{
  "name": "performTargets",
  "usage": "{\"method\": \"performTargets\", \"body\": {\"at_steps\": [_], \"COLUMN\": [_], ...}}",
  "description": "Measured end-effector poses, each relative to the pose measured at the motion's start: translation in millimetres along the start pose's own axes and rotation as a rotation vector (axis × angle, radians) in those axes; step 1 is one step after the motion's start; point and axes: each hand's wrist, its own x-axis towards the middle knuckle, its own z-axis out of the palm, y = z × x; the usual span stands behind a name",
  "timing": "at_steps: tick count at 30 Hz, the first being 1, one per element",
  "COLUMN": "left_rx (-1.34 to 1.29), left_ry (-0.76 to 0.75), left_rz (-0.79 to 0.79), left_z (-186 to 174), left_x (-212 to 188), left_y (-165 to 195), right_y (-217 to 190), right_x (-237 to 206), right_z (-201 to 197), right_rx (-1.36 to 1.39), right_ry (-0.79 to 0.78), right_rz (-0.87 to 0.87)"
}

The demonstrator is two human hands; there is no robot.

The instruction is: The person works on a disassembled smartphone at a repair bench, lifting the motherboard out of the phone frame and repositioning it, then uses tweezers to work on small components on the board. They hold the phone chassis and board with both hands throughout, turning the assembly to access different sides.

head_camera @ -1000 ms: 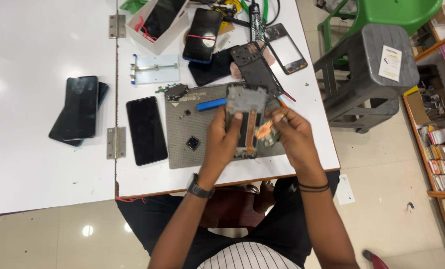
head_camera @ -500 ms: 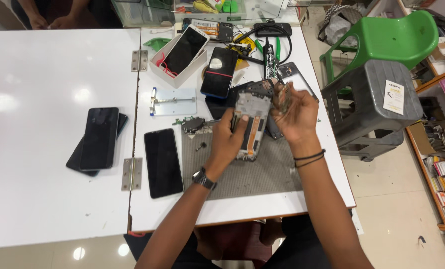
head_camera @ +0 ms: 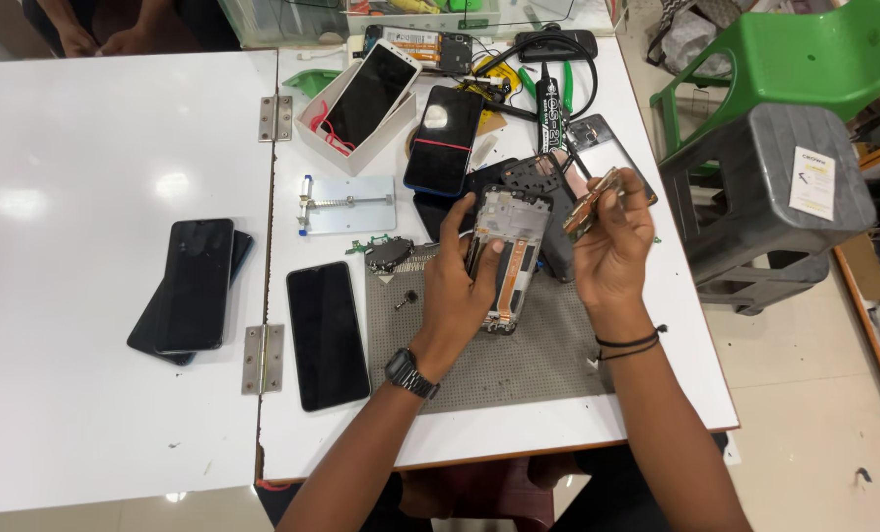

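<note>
Opened phone frame (head_camera: 507, 258), internals exposed

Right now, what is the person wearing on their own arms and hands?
Both forearms are bare, with no sleeves or gloves in view. The left hand has a black wristwatch with a dark band on its wrist. The right hand has thin black cord bracelets looped around its wrist. No rings are clear enough to make out.
</note>
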Motion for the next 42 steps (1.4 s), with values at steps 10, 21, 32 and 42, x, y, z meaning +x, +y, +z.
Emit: {"method": "performTargets", "body": {"at_steps": [10,21,32,42], "left_rx": [0.217,0.277,0.273,0.214], "left_ry": [-0.105,-0.060,-0.030,0.056], "left_rz": [0.094,0.190,0.142,0.117], "left_z": [3.4,-1.1,-4.8,-5.4], "left_x": [-9.3,-6.4,-4.0,-3.7], "left_y": [-1.8,0.8,-6.4,-11.9], "right_y": [-13.3,-22.8,-21.9,-22.2], "right_x": [-2.2,-3.5,-2.6,-3.3], "right_z": [0.3,10.7,10.0,-0.4], "right_rx": [-0.400,-0.614,-0.386,-0.278], "right_ry": [-0.113,-0.171,-0.196,-0.153], "right_rz": [-0.316,-0.294,-0.226,-0.122]}}
